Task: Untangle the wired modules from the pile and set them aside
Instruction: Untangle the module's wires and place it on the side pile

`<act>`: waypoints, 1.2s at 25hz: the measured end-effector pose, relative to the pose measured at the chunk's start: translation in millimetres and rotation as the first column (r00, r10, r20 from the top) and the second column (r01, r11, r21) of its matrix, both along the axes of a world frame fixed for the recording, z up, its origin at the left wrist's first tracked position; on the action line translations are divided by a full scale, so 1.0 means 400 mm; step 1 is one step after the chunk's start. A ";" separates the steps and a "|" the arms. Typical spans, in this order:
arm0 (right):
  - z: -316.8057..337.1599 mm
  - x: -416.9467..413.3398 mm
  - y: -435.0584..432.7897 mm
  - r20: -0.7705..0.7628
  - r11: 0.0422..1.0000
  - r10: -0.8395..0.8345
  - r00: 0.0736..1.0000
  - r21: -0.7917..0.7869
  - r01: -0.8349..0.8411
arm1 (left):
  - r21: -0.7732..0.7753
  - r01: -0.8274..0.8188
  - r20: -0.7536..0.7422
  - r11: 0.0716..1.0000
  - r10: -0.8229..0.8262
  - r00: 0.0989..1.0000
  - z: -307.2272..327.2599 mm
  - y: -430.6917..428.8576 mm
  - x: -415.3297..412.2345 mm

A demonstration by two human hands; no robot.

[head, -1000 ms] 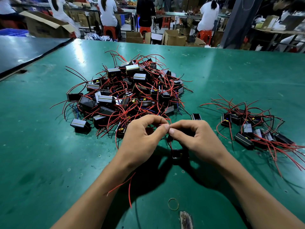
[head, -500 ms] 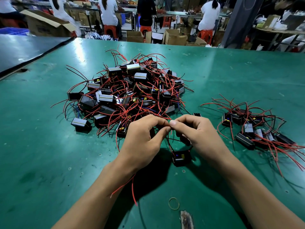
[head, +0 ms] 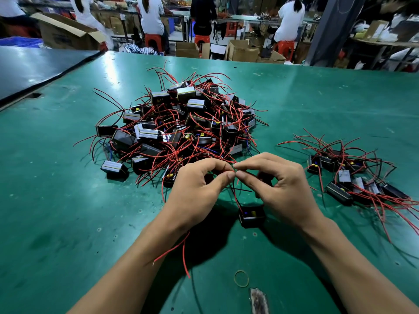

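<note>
Black module [head: 251, 215] beneath grip [head: 234, 172] on red wire [head: 236, 199]

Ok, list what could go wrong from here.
1. The left hand and right hand pinch thin red wires leading to the small black box module; a hard pull could strain a lead at the box.
2. Loose red wire ends trailing under the left wrist could snag.
3. The tangled pile of black modules and red wires lies close behind; strands may catch there.
</note>
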State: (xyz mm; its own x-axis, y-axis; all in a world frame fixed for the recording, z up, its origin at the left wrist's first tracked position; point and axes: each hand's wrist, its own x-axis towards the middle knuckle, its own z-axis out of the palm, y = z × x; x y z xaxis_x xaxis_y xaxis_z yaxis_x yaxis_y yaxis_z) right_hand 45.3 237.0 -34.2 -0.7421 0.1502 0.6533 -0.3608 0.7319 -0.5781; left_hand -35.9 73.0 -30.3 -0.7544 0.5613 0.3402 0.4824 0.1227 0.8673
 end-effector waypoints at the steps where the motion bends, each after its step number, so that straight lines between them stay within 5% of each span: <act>1: -0.002 -0.001 0.002 -0.003 1.000 0.005 1.000 0.023 -0.005 | -0.004 -0.002 -0.003 1.000 0.002 1.000 0.000 -0.001 -0.001; 6: -0.008 -0.004 0.002 0.034 0.995 -0.049 0.998 0.094 0.046 | 0.008 -0.023 -0.048 1.000 0.024 0.999 -0.001 -0.004 0.002; 10: 0.001 0.002 -0.009 0.148 0.990 -0.089 0.985 0.123 0.071 | 0.007 -0.066 -0.219 0.998 0.066 0.974 -0.004 0.000 0.005; 17: 0.013 0.001 -0.002 0.406 0.959 0.114 0.907 -0.284 0.006 | -0.017 -0.059 -0.310 0.998 0.051 0.949 -0.008 -0.002 0.004; 22: 0.010 0.005 0.007 0.177 0.999 -0.007 0.984 -0.035 0.013 | 0.007 -0.056 -0.054 0.998 0.056 0.997 -0.009 0.000 -0.003; 30: -0.018 -0.002 0.017 -0.019 0.981 -0.027 0.999 0.192 0.030 | -0.010 -0.002 0.042 1.000 0.003 0.999 -0.009 -0.007 -0.013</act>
State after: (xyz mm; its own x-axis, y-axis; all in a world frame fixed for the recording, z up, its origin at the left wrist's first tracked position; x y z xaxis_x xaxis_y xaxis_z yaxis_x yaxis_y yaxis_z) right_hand 44.4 243.6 -41.2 -0.7284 0.0413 0.6839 -0.3465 0.8389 -0.4197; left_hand -41.0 70.4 -33.7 -0.7693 0.5628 0.3023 0.4451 0.1328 0.8856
